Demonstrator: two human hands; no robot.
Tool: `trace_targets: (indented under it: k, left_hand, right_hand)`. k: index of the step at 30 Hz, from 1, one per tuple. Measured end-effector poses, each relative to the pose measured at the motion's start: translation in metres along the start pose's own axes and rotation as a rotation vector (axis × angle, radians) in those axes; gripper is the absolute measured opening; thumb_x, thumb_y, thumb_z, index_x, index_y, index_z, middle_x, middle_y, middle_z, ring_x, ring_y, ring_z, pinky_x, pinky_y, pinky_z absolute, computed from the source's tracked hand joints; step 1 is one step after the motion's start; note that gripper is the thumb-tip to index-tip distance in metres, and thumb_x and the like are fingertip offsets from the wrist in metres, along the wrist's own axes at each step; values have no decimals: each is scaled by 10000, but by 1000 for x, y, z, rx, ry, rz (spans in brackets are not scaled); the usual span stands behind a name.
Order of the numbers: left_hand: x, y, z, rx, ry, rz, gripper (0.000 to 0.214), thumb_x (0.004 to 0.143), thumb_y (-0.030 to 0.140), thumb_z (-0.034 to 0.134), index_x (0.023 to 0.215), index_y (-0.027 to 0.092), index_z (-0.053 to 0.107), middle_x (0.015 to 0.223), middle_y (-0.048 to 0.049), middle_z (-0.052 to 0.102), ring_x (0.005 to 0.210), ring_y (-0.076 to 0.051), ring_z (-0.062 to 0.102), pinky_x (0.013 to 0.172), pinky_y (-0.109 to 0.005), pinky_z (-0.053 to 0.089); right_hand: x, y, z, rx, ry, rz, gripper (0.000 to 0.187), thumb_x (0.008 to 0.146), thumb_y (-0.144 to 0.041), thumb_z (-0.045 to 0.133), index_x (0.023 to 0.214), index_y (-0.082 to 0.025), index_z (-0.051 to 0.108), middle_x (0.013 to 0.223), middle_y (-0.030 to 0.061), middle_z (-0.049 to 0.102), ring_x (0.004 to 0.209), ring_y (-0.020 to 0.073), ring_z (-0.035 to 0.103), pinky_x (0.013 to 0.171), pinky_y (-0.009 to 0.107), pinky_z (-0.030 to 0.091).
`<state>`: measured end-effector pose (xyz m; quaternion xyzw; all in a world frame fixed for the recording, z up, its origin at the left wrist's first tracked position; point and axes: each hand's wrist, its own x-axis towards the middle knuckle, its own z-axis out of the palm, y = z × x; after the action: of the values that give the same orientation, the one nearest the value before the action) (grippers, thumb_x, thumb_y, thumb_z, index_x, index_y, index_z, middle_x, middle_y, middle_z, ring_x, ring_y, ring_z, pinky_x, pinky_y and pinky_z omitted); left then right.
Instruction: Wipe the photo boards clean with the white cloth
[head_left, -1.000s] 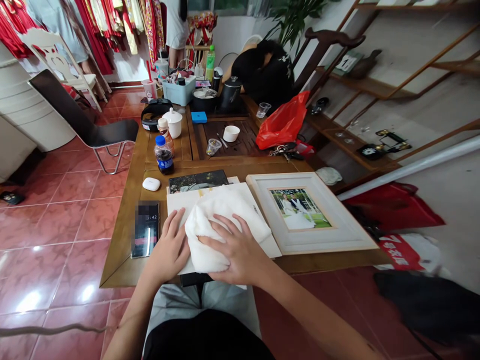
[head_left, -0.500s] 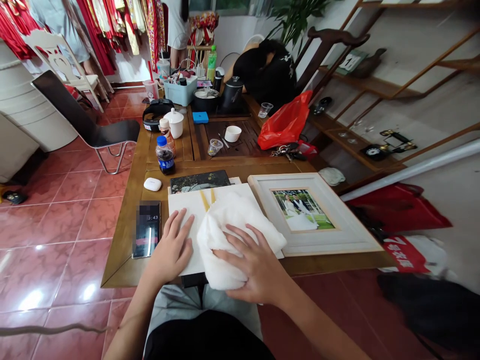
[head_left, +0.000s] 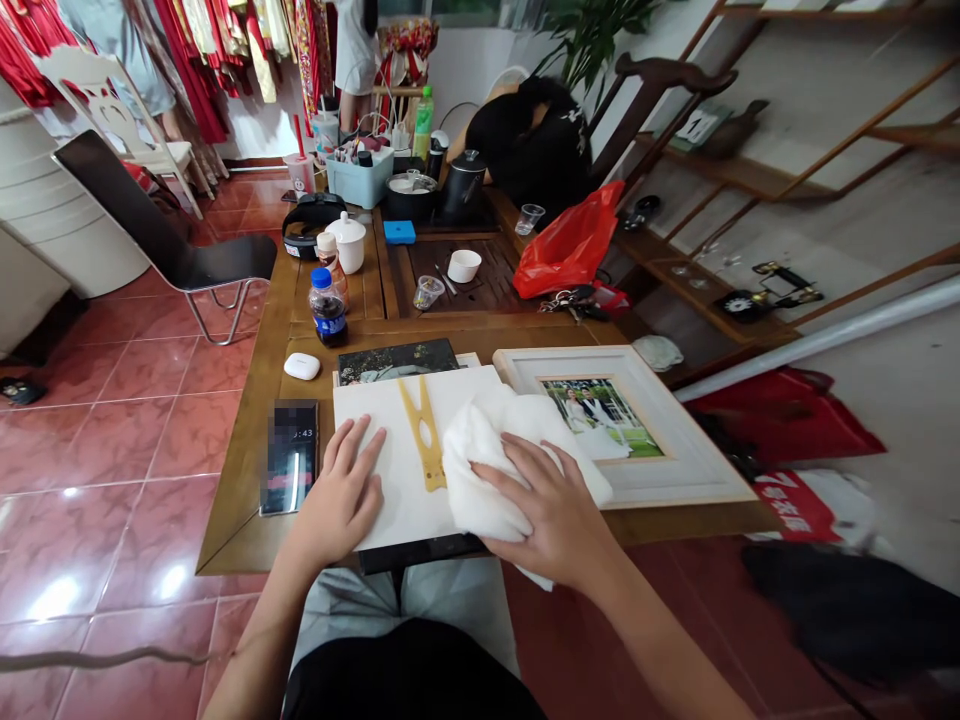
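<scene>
A white board (head_left: 390, 450) lies at the table's front edge, with a yellow forked piece (head_left: 424, 430) flat on it. My left hand (head_left: 341, 490) rests on the board's left side, fingers spread and holding nothing. In my right hand (head_left: 551, 505) is a bunched white cloth (head_left: 487, 465), gripped from above with bent fingers. The cloth covers the right part of the board and overlaps the lower left of a framed wedding photo (head_left: 622, 430). Behind the board, a dark picture (head_left: 397, 360) is partly covered by it.
Left of the board lie a phone (head_left: 291, 460) and a white earbud case (head_left: 302, 366). A blue-capped bottle (head_left: 328, 312), white lidded cup (head_left: 347, 245) and red plastic bag (head_left: 570, 250) stand farther back. A person in black (head_left: 536, 145) leans at the table's far end.
My right hand has moved right with the white cloth, uncovering most of the yellow forked piece. My left hand has stayed in nearly the same place on the board.
</scene>
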<state>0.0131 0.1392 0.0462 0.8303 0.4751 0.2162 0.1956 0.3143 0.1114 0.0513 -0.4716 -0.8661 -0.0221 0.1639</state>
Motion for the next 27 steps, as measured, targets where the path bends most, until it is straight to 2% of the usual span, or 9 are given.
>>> trace_targets:
  k: [9,14,19,27]
  left_hand:
    - [0,-1,0,0,-2,0,564,1030,213,364,1592,233,317,1682,-92,207,1557,-322,126,1239,-565,263]
    - [0,0,0,-4,-5,-2,561,1029,218,370,1588,227,328,1682,-94,209,1558,-322,121,1244,-559,255]
    - [1,-1,-2,-11,-8,-2,566,1027,220,375,1590,241,323,1683,-89,212,1556,-327,135,1237,-567,268]
    - [3,1,-4,-5,-25,-7,542,1033,230,359,1575,201,350,1677,-111,219,1558,-316,127,1238,-561,270]
  right_hand:
    - [68,32,12,6,-114,101,653,895,-618,578,1425,-237,569,1443,198,530,1373,382,421,1092,581,291]
    - [87,39,17,1,-106,146,667,909,-655,536,1446,-261,555,1471,183,516,1377,379,416,1080,566,303]
    - [74,35,17,18,-82,111,646,920,-632,544,1456,-270,549,1473,164,526,1401,377,402,1095,575,291]
    - [22,11,5,32,-28,9,628,883,-548,620,1424,-232,571,1429,190,535,1398,399,402,1106,614,269]
